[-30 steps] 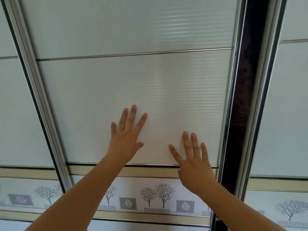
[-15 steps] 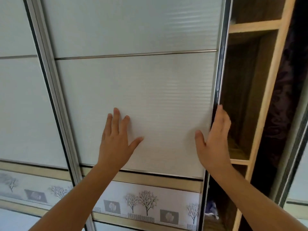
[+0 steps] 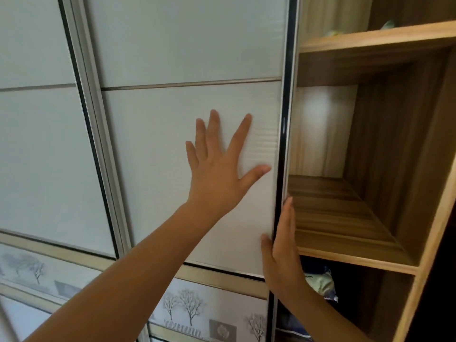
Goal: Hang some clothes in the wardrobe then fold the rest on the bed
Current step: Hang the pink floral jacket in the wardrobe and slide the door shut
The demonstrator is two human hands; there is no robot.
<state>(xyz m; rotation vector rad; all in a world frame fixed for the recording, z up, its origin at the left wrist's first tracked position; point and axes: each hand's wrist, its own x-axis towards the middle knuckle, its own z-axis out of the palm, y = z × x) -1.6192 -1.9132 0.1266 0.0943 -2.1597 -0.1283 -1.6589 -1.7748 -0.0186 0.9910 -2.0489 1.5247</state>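
Pressing upright wardrobe door (image 3: pixel 172 50), left hand (image 3: pixel 217 178) flat

2 pale green things (image 3: pixel 333 33) (blurred) lie high up; a blue-green patterned bundle (image 3: pixel 319 283) sits lower down.

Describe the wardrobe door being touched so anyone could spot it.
Find the open wooden shelving on the right. Beside it stands a pale ribbed sliding door with a dark edge. Unlike the pale panel further left, the left hand and right hand touch it.

Pale sliding panels (image 3: pixel 37 156), tree-print band (image 3: pixel 190 309), wooden shelves (image 3: pixel 340 208), perhaps daylit
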